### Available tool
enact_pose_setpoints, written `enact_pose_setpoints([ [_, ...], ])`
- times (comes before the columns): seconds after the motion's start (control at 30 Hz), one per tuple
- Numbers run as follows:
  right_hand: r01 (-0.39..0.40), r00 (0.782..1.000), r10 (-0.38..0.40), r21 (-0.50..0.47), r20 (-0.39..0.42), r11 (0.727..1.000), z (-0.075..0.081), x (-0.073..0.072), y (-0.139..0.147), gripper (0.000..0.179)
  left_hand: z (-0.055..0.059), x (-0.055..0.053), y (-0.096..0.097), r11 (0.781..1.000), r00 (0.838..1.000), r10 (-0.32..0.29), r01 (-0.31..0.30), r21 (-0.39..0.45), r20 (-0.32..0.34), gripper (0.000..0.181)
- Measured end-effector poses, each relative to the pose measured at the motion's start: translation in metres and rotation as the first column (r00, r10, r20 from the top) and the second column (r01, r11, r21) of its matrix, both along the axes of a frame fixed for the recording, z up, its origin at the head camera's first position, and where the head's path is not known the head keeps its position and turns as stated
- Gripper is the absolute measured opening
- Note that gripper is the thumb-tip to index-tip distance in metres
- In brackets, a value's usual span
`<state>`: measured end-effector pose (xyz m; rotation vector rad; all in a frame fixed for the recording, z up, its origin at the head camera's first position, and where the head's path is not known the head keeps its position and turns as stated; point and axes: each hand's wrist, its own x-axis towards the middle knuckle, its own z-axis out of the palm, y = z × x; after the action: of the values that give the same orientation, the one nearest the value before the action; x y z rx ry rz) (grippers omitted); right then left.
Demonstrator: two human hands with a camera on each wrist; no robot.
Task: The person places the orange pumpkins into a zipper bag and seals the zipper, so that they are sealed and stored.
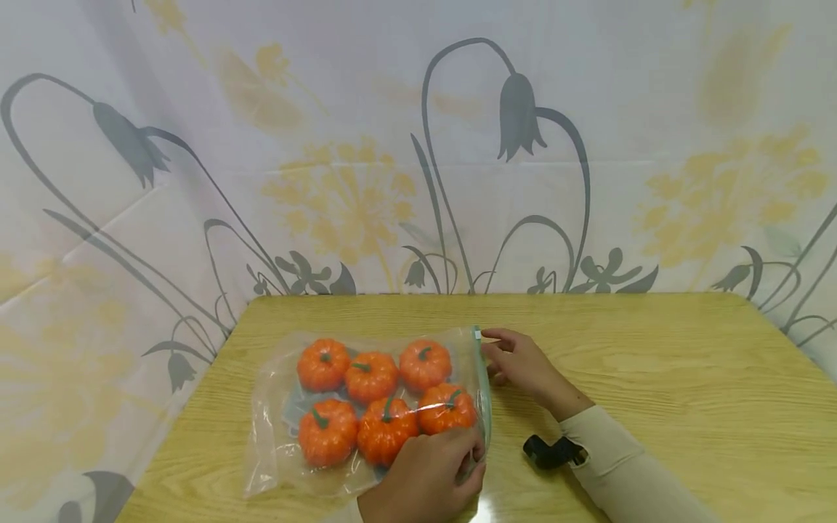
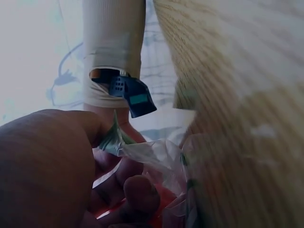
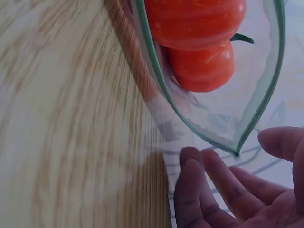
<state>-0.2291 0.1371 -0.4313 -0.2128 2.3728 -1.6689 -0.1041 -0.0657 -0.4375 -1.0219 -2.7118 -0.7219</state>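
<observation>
A clear zip bag point(image 1: 264, 436) lies on the table with several small orange pumpkins point(image 1: 325, 365) inside. Its green-edged mouth point(image 1: 485, 396) faces right, and the right wrist view shows the two edges parted. My left hand point(image 1: 425, 468) pinches the near end of that edge; in the left wrist view the thumb and fingers hold the green strip point(image 2: 114, 140). By the far end, next to the white slider point(image 1: 477, 335), is my right hand point(image 1: 523, 363). Its fingers point(image 3: 232, 190) are spread round the bag's corner, with a small gap visible there.
The wood-grain table point(image 1: 686, 378) reaches back to a flower-patterned cloth point(image 1: 366, 109). A black wrist camera point(image 1: 549, 452) sticks out from the right sleeve point(image 1: 621, 457), just above the tabletop.
</observation>
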Motion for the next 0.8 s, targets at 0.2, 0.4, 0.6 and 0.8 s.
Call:
enact_pose_setpoints([
  [0.2, 0.018, 0.999, -0.018, 0.001, 0.038, 1.0, -0.001, 0.0, -0.002, 0.048, -0.002, 0.0, -0.003, 0.999, 0.999, -0.027, 0.025, -0.042, -0.043, 0.008],
  [0.4, 0.05, 0.999, -0.05, -0.012, 0.021, 0.999, 0.001, -0.001, -0.001, 0.046, -0.001, -0.004, -0.006, 0.996, 0.992, -0.074, 0.069, -0.053, -0.101, 0.017],
  [0.6, 0.091, 0.996, -0.091, -0.029, 0.026, 0.995, 0.004, 0.0, -0.001, 0.037, 0.009, -0.004, -0.007, 0.989, 0.993, -0.116, 0.113, -0.097, -0.027, 0.018],
  [0.8, 0.082, 0.997, -0.082, -0.047, 0.008, 0.995, 0.001, 0.0, -0.001, 0.03, 0.034, -0.01, -0.008, 0.99, 0.99, -0.111, 0.118, -0.075, 0.09, 0.014],
])
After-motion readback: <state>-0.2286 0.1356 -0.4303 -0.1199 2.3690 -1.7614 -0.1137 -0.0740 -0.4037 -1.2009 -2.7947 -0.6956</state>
